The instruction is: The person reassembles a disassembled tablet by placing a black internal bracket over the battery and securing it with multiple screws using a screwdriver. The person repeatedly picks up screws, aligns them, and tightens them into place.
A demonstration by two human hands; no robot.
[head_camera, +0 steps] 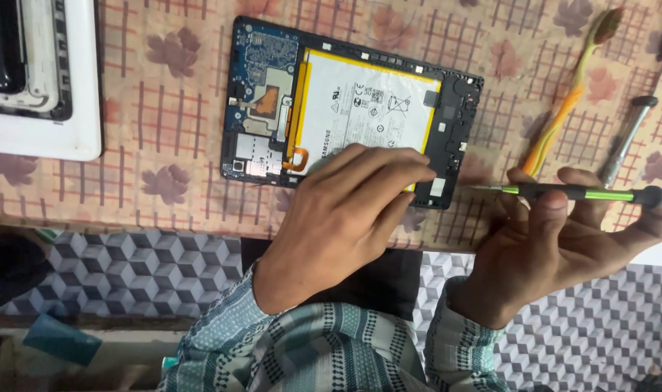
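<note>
Your left hand rests with fingers together on the opened black tablet, its back cover off.
Your right hand pinches a slim green-and-black screwdriver, its shaft level, tip pointing left at the tablet's near right corner; beyond lies an orange-handled brush.

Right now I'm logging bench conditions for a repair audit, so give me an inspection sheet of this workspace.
Surface: table under a checked cloth with a leaf print.
Job's things: opened tablet lying back-off, white battery and blue circuit board exposed; green-and-black screwdriver.
Clutter: orange-handled brush, metal tool, white device frame at the top left.
Hands: left hand rests on the tablet's lower edge; right hand holds the screwdriver level, tip toward the tablet.
Cables: orange flex ribbon beside the battery.
Surroundings: cube-patterned floor, patterned shirt sleeves.
</note>
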